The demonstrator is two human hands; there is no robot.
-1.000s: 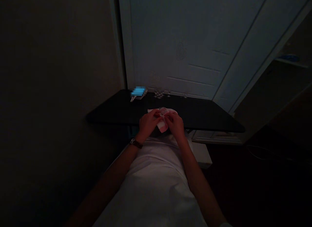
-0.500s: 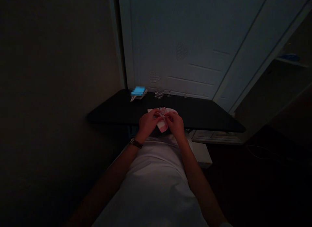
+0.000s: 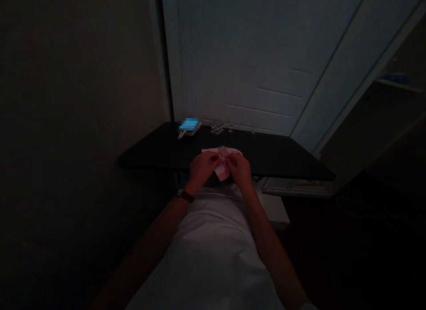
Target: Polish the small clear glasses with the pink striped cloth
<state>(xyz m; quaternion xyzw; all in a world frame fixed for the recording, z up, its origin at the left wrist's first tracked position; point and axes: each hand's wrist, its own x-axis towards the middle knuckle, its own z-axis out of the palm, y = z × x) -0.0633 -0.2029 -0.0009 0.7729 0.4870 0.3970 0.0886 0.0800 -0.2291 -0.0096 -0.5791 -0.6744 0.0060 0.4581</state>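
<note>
Pinkish cloth (image 3: pixel 222 172) shows between the left hand (image 3: pixel 202 167) and right hand (image 3: pixel 240 168) — fingers of both pinched around a clear glass (image 3: pixel 222 152) — by the black table (image 3: pixel 273 155).

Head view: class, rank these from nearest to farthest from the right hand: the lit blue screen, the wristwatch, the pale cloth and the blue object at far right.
1. Pale cloth, at the fingertips of the right hand.
2. Wristwatch, leftward, toward the body.
3. Lit blue screen, ahead and left.
4. Blue object, far right.
</note>
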